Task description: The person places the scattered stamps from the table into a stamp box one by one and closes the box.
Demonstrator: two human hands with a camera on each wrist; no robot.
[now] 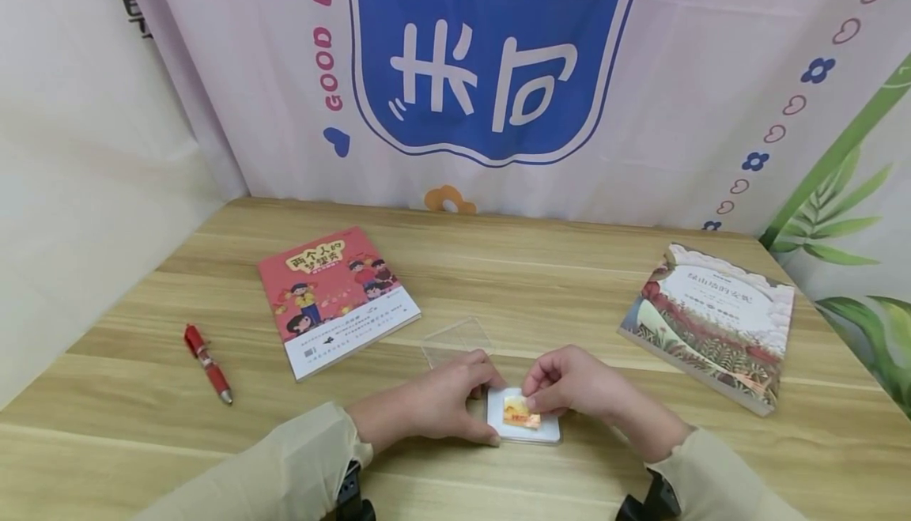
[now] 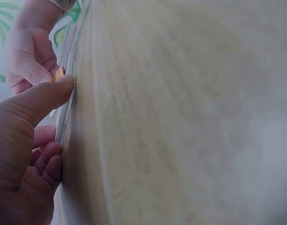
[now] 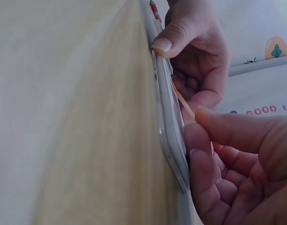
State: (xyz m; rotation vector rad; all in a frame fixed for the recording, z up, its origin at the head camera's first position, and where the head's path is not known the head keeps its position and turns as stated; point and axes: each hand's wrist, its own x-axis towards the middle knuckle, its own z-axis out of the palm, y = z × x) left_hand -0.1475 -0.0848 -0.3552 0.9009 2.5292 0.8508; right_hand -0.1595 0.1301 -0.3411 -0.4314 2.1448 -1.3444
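A small white square case (image 1: pixel 550 431) with a clear rim lies flat on the table, close in front of me. My left hand (image 1: pixel 443 401) grips its left side, the thumb on the near corner and the fingers at the far corner. Over the white face is a small yellow-orange picture piece (image 1: pixel 518 412), thin as paper. My right hand (image 1: pixel 578 383) pinches its right edge between thumb and index finger. In the right wrist view the orange piece (image 3: pixel 181 99) slants up off the white case (image 3: pixel 167 112) toward those fingertips.
A clear square plastic cover (image 1: pixel 455 339) lies just beyond my left hand. Farther left are a red-and-white book (image 1: pixel 334 292) and a red pen (image 1: pixel 209 364). Another illustrated book (image 1: pixel 712 319) lies at the right. A printed curtain (image 1: pixel 676 110) hangs behind the table.
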